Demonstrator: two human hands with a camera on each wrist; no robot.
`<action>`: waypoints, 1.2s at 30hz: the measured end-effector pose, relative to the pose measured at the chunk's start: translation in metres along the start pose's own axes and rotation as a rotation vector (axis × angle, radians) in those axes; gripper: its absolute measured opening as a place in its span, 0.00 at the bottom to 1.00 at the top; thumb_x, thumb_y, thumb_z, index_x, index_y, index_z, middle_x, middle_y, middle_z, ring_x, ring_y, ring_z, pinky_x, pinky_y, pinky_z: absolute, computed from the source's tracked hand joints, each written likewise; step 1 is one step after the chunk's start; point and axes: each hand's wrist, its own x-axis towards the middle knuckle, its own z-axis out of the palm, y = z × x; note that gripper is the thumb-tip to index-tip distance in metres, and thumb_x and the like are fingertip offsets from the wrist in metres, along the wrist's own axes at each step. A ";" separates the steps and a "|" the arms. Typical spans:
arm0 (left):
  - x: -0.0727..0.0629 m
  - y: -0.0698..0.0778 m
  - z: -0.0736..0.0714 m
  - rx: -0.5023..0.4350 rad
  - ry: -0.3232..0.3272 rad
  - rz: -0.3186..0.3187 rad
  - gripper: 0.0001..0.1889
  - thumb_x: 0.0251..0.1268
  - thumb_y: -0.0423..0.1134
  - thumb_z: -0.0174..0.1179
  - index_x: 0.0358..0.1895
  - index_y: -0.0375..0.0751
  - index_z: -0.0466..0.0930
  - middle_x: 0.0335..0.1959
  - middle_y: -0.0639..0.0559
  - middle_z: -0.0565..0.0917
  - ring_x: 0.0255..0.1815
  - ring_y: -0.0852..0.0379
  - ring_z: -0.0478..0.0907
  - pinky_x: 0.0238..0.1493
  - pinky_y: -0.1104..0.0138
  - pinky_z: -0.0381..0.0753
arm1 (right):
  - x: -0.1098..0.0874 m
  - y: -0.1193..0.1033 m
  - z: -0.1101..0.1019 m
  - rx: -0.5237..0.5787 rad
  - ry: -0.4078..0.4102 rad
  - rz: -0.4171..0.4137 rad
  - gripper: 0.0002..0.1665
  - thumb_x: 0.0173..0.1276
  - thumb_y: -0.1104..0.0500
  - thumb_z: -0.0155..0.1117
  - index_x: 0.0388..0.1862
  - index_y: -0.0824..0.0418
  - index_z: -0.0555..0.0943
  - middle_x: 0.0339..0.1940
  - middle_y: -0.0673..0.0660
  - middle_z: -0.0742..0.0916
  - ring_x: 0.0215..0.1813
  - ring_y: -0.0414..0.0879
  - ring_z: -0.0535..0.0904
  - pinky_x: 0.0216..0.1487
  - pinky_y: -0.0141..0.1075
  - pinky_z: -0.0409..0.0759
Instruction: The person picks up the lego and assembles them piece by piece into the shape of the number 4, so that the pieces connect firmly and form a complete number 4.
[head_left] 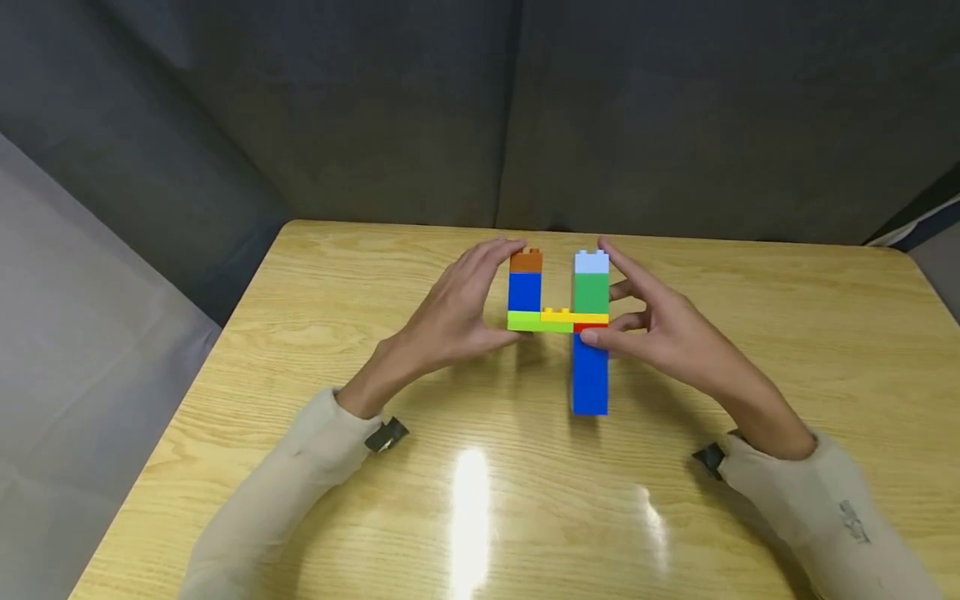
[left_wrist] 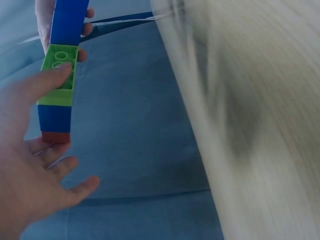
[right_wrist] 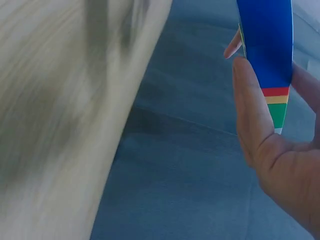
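Note:
Both hands hold one toy brick model (head_left: 591, 375) upright over the table, like a figure 4. Its left column has a brown brick (head_left: 526, 262) over a blue brick (head_left: 524, 292), set on a lime brick (head_left: 540, 322). A light blue brick (head_left: 592, 263) tops the right column, above green, yellow, red and tall blue pieces. My left hand (head_left: 455, 312) grips the left column from top to bottom, its thumb on the hollow underside of the lime brick (left_wrist: 62, 97). My right hand (head_left: 660, 325) pinches the right column, thumb across the red piece (right_wrist: 275, 92).
The wooden table (head_left: 337, 517) extends beneath the hands and shows bright reflections. A dark curtain (head_left: 637, 108) hangs behind its far edge. Pale fabric (head_left: 82, 358) lies beyond the left edge. Dark straps (head_left: 386, 435) show at the cuffs of the light sleeves.

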 end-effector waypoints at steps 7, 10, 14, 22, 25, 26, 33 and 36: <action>0.003 -0.005 0.010 0.090 -0.099 -0.112 0.52 0.54 0.46 0.81 0.79 0.34 0.61 0.76 0.41 0.70 0.77 0.47 0.66 0.72 0.48 0.67 | 0.008 0.013 0.005 0.071 -0.043 0.072 0.60 0.72 0.56 0.73 0.88 0.42 0.42 0.67 0.71 0.74 0.51 0.61 0.87 0.47 0.46 0.89; 0.004 -0.007 0.015 0.103 -0.146 -0.148 0.51 0.55 0.47 0.80 0.79 0.35 0.61 0.76 0.42 0.69 0.77 0.46 0.65 0.73 0.47 0.66 | 0.010 0.019 0.009 0.085 -0.064 0.101 0.61 0.72 0.55 0.72 0.88 0.43 0.40 0.68 0.71 0.73 0.52 0.61 0.87 0.49 0.49 0.88; 0.006 -0.011 0.022 0.096 -0.190 -0.185 0.50 0.56 0.47 0.80 0.79 0.35 0.61 0.76 0.42 0.70 0.77 0.46 0.66 0.73 0.47 0.66 | 0.012 0.026 0.011 0.075 -0.087 0.141 0.61 0.74 0.54 0.71 0.88 0.47 0.38 0.68 0.73 0.72 0.53 0.61 0.87 0.49 0.52 0.88; 0.008 -0.013 0.038 0.090 -0.272 -0.252 0.52 0.57 0.48 0.80 0.80 0.36 0.60 0.77 0.41 0.69 0.77 0.46 0.66 0.74 0.49 0.64 | 0.017 0.039 0.015 0.010 -0.144 0.205 0.60 0.76 0.51 0.68 0.87 0.59 0.36 0.68 0.77 0.72 0.58 0.65 0.83 0.52 0.53 0.86; 0.007 -0.016 0.043 0.082 -0.295 -0.269 0.52 0.56 0.48 0.80 0.80 0.34 0.60 0.75 0.41 0.71 0.74 0.47 0.70 0.74 0.51 0.67 | 0.019 0.044 0.016 -0.023 -0.170 0.228 0.60 0.76 0.48 0.68 0.87 0.61 0.37 0.68 0.77 0.72 0.59 0.63 0.83 0.55 0.52 0.85; 0.007 -0.016 0.045 0.077 -0.302 -0.270 0.52 0.56 0.48 0.80 0.79 0.34 0.60 0.74 0.41 0.72 0.73 0.47 0.71 0.73 0.52 0.68 | 0.020 0.045 0.017 -0.035 -0.178 0.235 0.60 0.76 0.48 0.68 0.86 0.62 0.37 0.67 0.76 0.73 0.58 0.62 0.83 0.55 0.52 0.85; 0.006 -0.018 0.049 0.082 -0.356 -0.276 0.51 0.57 0.49 0.80 0.78 0.32 0.61 0.69 0.40 0.77 0.64 0.49 0.78 0.68 0.56 0.74 | 0.022 0.049 0.018 -0.015 -0.222 0.247 0.59 0.77 0.51 0.67 0.85 0.69 0.37 0.63 0.76 0.75 0.53 0.57 0.84 0.48 0.48 0.88; 0.006 -0.017 0.050 0.109 -0.382 -0.277 0.51 0.58 0.50 0.79 0.79 0.33 0.60 0.70 0.40 0.76 0.65 0.49 0.77 0.67 0.55 0.74 | 0.022 0.050 0.019 -0.017 -0.220 0.252 0.59 0.77 0.51 0.67 0.84 0.70 0.38 0.64 0.77 0.74 0.54 0.59 0.84 0.48 0.48 0.88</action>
